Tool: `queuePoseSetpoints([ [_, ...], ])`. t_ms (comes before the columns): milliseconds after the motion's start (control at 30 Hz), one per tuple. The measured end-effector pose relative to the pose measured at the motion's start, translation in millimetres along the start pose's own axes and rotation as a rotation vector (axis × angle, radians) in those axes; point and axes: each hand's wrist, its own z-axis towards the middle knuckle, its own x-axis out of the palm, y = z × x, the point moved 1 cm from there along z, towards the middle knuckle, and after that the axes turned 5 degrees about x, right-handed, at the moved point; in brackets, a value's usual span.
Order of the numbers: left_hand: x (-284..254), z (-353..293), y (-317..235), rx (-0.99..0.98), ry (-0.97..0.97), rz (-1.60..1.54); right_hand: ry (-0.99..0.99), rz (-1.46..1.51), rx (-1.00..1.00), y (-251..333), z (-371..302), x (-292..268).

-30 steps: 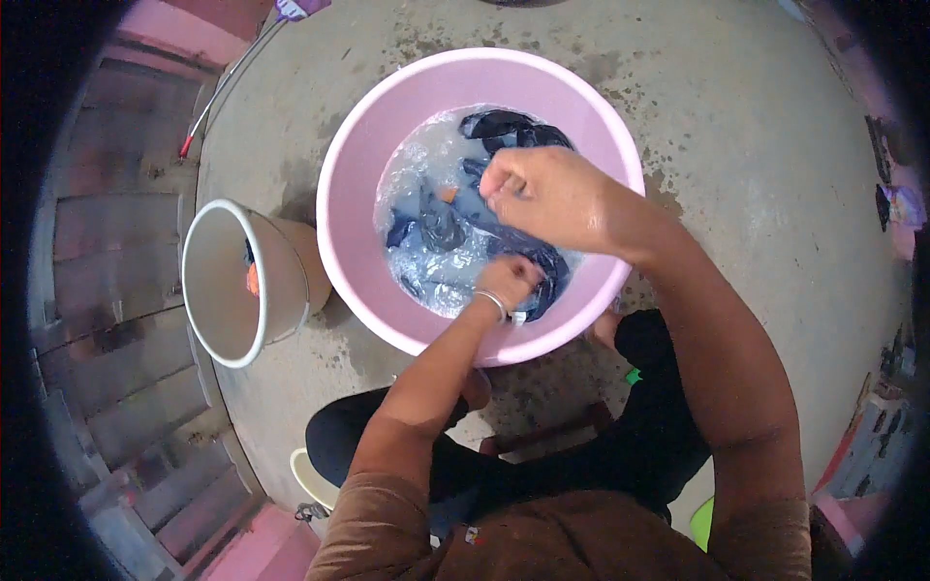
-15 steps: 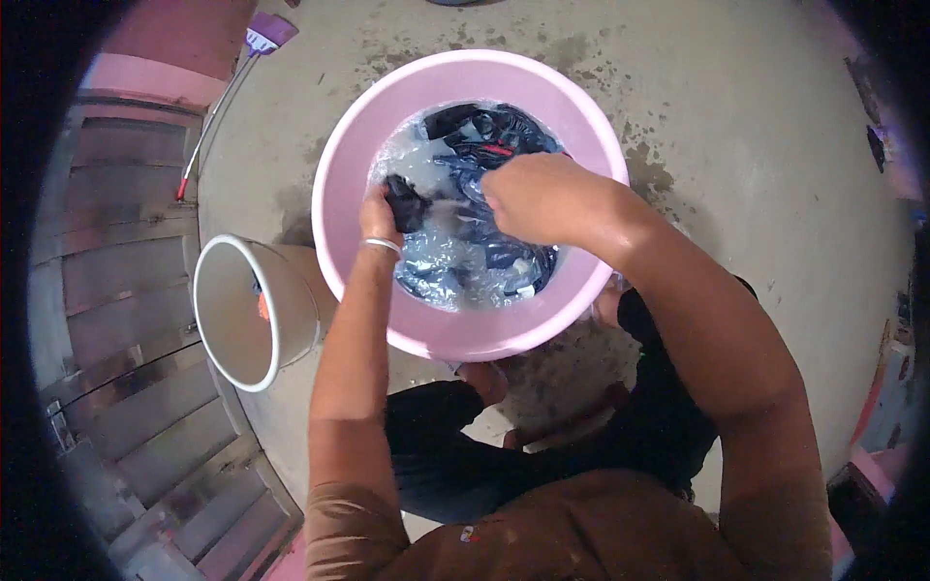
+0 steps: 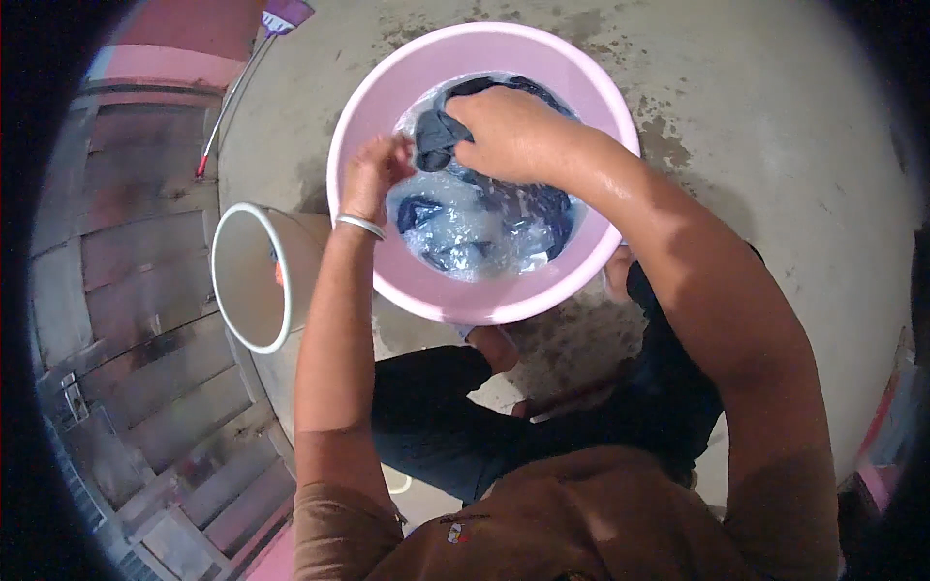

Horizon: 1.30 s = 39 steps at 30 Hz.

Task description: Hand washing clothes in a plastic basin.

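Observation:
Inside a pink round basin (image 3: 363,126), dark wet clothes (image 3: 557,208) lie in soapy water. My right hand (image 3: 509,131) reaches in from the right and grips a bunched dark garment (image 3: 436,140) just above the water, its fingers curled around the cloth. I cannot make out what kind of garment it is. My left hand (image 3: 376,172), with a pale bangle at the wrist, hovers by the basin's left inner wall. Its slightly blurred fingers are apart and bent toward the cloth, with nothing visible in them.
A cream bucket (image 3: 310,261) lies tipped on its side left of the basin, something orange in it. Behind it runs a weathered wooden door (image 3: 145,252). A purple broom (image 3: 286,15) leans at the upper left. My legs (image 3: 426,416) are folded close below the basin on the damp concrete floor (image 3: 765,145).
The dark garment has passed from my left hand to my right. My left hand has come up and away from the water. The basin sits slightly higher and farther right in view.

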Motion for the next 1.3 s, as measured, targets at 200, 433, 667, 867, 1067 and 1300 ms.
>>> queuePoseSetpoints([
  [200,-51.4,-11.4,214.3,-0.72,0.146,1.515,0.083,-0.229,0.09,-4.3,-13.7,-12.6],
  [433,-65.8,-18.3,232.1,-0.25,0.837,1.763,0.158,-0.199,0.016,22.6,-5.4,-8.0],
  [667,-39.5,-46.0,34.8,-0.353,0.285,-0.005,0.16,-0.059,0.079,19.7,4.4,-15.0],
  [867,13.1,-69.1,-93.3,-0.034,0.257,-0.085,0.179,0.384,-0.147,33.5,0.1,-2.0],
  [1067,21.7,-68.1,-71.0,-0.161,-0.196,-0.331,-0.168,0.189,-0.115,33.3,22.4,8.9],
  [1300,40.4,-57.7,19.7,0.154,0.12,0.12,0.135,0.015,-0.202,98.9,-24.8,28.2],
])
